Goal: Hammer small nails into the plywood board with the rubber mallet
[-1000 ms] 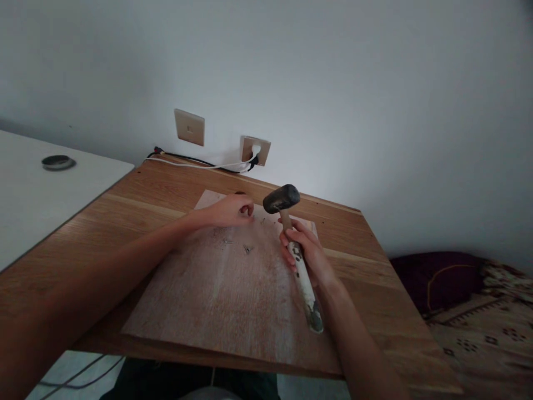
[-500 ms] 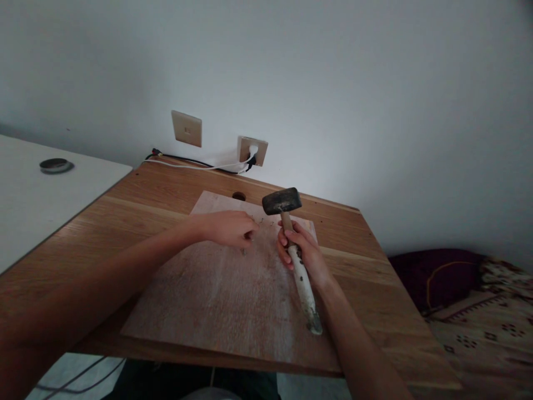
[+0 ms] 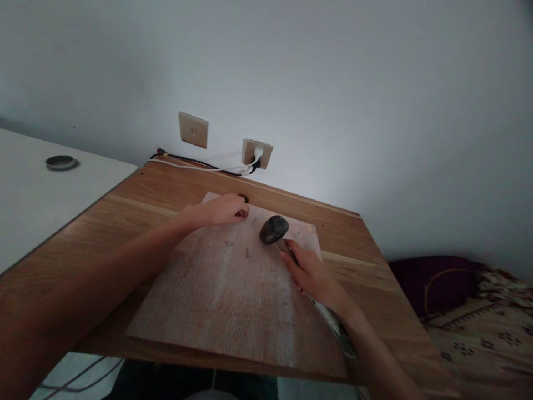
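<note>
My right hand [image 3: 314, 275] is wrapped round the upper handle of a mallet with a dark head [image 3: 274, 229] and a worn, white-painted wooden handle. The mallet's head is low over a thin wooden board [image 3: 225, 300]. My left hand [image 3: 225, 210] is closed in a pinch near the board's far left edge; whatever its fingers may hold is hidden. On the board a small nail [image 3: 247, 253] lies or leans in front of the left hand, with another nail [image 3: 229, 244] to its left. More thin nails show towards the far edge, too small to make out well.
The board rests on a wooden table [image 3: 345, 239] with a round cable hole near the wall. Cables [image 3: 200, 165] run along the back to a wall socket [image 3: 257, 154]. A white surface [image 3: 25, 205] at the left bears a roll of tape [image 3: 60, 162]. Patterned bedding [image 3: 491, 333] lies at right.
My left hand has moved away from me towards the board's far edge, uncovering nails on the board. The mallet has tilted, its head dropping lower and to the left.
</note>
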The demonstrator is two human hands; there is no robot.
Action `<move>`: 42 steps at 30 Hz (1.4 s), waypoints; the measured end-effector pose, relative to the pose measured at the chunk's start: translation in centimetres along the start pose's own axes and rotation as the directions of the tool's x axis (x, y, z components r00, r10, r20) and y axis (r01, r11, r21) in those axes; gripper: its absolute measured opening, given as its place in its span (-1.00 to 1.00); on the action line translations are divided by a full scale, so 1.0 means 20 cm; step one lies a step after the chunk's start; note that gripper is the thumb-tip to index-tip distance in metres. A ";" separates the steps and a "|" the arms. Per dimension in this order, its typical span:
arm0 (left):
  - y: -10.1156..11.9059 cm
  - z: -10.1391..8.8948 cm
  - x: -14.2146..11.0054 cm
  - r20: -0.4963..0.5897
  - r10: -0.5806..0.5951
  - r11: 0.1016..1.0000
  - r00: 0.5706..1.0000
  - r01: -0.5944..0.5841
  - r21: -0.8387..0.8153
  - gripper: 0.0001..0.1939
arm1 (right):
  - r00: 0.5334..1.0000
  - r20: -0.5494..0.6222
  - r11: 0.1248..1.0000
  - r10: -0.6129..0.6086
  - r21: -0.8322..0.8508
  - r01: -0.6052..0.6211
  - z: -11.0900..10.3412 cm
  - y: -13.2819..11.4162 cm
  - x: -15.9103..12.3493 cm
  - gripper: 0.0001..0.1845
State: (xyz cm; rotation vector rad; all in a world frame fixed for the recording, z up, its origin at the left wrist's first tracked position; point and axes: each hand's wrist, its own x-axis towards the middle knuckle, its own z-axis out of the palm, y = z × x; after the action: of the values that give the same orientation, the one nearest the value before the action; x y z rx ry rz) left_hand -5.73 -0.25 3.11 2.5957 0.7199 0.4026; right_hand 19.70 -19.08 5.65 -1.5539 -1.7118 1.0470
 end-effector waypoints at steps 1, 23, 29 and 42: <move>-0.01 0.01 0.00 -0.009 0.005 1.000 1.000 -0.005 0.003 -0.79 | 1.000 -0.007 1.000 -0.016 0.001 0.016 0.01 0.01 -0.01 -0.74; 0.02 0.01 -0.01 -0.020 0.094 0.993 0.995 -0.093 0.071 -0.77 | 1.000 -0.014 0.999 0.002 0.053 -0.002 0.05 0.04 -0.01 -0.72; 0.02 0.04 0.01 -0.065 0.034 0.999 0.997 -0.034 -0.006 -0.80 | 0.998 0.035 0.999 0.044 0.024 -0.045 0.06 0.06 -0.02 -0.71; -0.04 0.09 0.00 -0.102 -0.146 0.949 0.984 0.110 -0.296 -0.83 | 0.999 -0.033 0.978 0.014 0.206 -0.007 0.14 -0.07 0.20 -0.70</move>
State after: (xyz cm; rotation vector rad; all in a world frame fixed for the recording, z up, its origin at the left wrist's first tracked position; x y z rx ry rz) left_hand -5.42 -0.26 1.27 2.2510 0.8005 0.5845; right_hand 16.06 -15.53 5.11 -1.4422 -1.5208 1.1570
